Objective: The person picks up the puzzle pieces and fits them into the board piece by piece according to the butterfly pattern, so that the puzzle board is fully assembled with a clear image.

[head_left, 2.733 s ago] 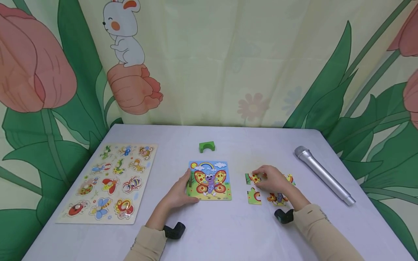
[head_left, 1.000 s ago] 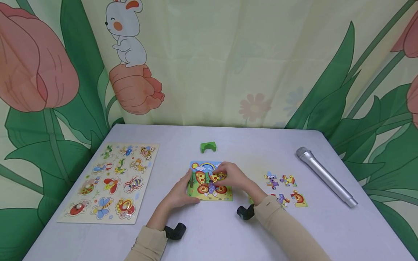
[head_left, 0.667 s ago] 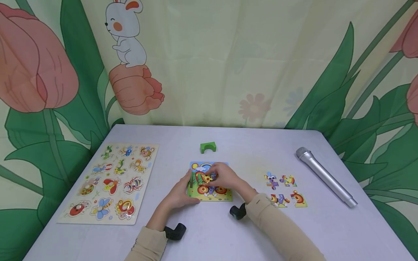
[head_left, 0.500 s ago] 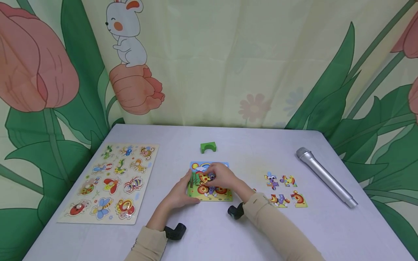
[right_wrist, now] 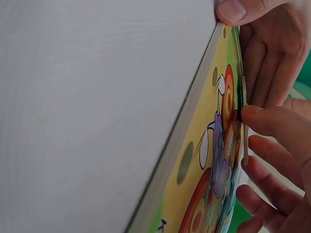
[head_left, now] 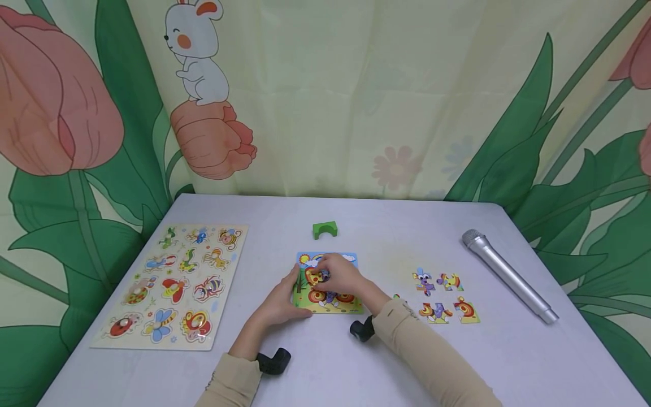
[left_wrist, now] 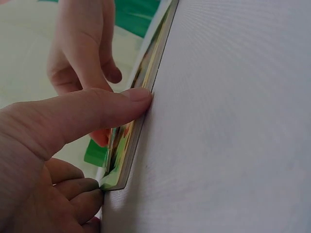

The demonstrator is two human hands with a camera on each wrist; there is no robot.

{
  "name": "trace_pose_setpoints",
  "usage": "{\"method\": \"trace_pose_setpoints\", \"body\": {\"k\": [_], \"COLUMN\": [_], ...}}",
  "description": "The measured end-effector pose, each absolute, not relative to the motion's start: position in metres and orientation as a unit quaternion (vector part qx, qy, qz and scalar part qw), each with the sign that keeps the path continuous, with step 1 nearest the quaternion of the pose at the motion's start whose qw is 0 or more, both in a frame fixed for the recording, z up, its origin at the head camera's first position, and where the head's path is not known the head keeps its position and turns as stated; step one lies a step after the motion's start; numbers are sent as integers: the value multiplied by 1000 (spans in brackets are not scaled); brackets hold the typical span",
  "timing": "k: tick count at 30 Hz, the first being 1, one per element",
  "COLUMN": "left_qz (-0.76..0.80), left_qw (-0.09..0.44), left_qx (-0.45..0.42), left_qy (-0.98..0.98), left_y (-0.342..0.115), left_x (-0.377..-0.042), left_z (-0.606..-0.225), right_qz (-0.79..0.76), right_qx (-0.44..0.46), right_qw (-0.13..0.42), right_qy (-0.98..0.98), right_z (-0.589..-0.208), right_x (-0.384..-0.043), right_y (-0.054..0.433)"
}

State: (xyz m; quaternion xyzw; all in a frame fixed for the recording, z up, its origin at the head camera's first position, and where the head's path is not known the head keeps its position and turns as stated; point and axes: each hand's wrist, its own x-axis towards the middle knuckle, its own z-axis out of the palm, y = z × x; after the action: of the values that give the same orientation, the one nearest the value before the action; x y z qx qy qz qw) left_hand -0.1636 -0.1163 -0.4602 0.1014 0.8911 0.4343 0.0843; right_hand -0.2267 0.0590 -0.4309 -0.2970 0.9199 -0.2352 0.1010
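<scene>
One butterfly board, almost square, lies flat on the white-covered desk, a little nearer than the green block. The left hand steadies it at the near left corner, thumb along the near edge and fingers against the left side. The right hand pinches a thin puzzle piece over the board's left half; the right wrist view shows it edge-on, nearly parallel to the board and very close to it, though whether it touches is hard to judge from that angle.

The step in hand looks like fitting this piece onto the printed picture. The next move seems to call for matching its outline to the print, then pressing it flat while the left hand stops the board from sliding.

Being so nearly square, the board has no clear long axis; its picture stands upright in the head view, sky at the far edge and the butterfly's feet near. The piece's own long axis cannot be told, as fingers cover most of it. Four loose pieces lie to the right, with a sliver of another piece showing beside the right sleeve.
</scene>
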Motion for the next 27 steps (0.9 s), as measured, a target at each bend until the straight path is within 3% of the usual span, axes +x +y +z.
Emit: {"method": "trace_pose_setpoints", "body": {"k": [27], "left_qz": [431], "left_qw": [84], "left_qx": [95], "left_qy": [893], "left_y": [-116], "left_x": [-164], "left_z": [-461], "right_qz": [-192], "right_qx": [-296], "right_qw": [68], "right_qy": [933], "right_z": [-433], "right_x": [-225], "right_y": [52]}}
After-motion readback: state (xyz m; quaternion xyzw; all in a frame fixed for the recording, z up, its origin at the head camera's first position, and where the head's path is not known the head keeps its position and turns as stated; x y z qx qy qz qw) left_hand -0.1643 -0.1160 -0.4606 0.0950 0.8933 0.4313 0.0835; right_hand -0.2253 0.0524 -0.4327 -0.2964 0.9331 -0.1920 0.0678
